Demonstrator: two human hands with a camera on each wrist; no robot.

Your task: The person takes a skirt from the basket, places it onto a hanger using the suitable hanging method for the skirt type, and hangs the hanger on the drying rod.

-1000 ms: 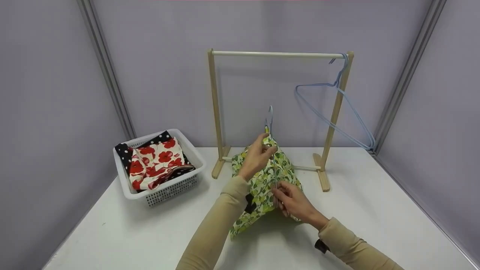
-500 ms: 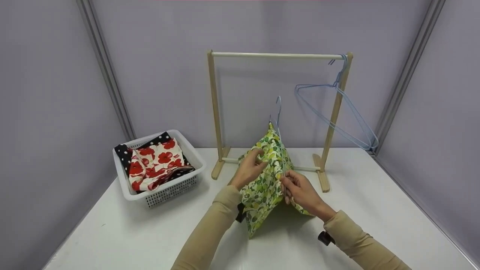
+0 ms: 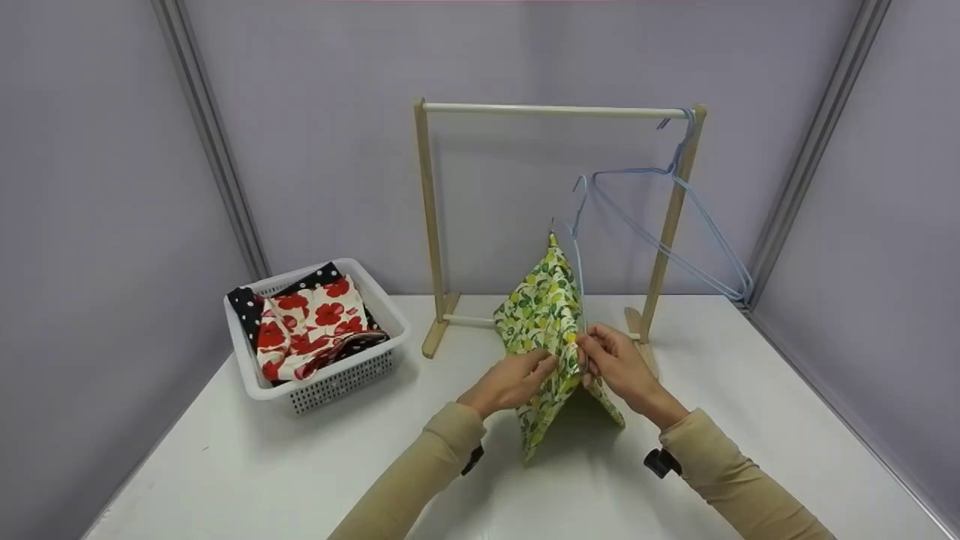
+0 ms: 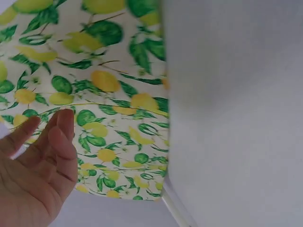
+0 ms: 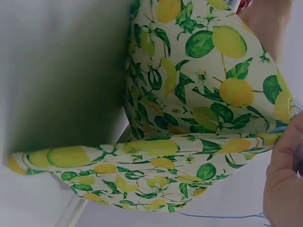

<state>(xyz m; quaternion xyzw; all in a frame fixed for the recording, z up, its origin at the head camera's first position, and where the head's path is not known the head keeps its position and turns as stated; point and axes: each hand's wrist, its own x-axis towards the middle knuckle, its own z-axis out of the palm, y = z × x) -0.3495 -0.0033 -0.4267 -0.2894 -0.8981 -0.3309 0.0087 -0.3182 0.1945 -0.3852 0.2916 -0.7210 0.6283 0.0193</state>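
A lemon-print cloth (image 3: pixel 536 300) hangs folded over a light blue wire hanger (image 3: pixel 578 255), its two sides spread like a tent above the white table. My right hand (image 3: pixel 619 367) pinches the near corner of the hanger together with the cloth; in the right wrist view, blue wire shows by the fingertips of that hand (image 5: pixel 284 184). On the cloth's left side is my left hand (image 3: pixel 511 384), fingers loosely bent against or very near the fabric. The left wrist view has this hand (image 4: pixel 40 175) beside the printed cloth (image 4: pixel 113 85), gripping nothing.
Behind the cloth stands a wooden rack with a white rail (image 3: pixel 555 110). Blue hangers (image 3: pixel 675 174) hang at its right end. A white basket (image 3: pixel 352 367) to the left holds a red-flowered cloth (image 3: pixel 311 319) and black polka-dot cloth (image 3: pixel 244 304).
The hanger and cloth have shifted right and turned, with the hook rising. My left hand has come down from near the top of the cloth to its lower left side. My right hand keeps its pinch.
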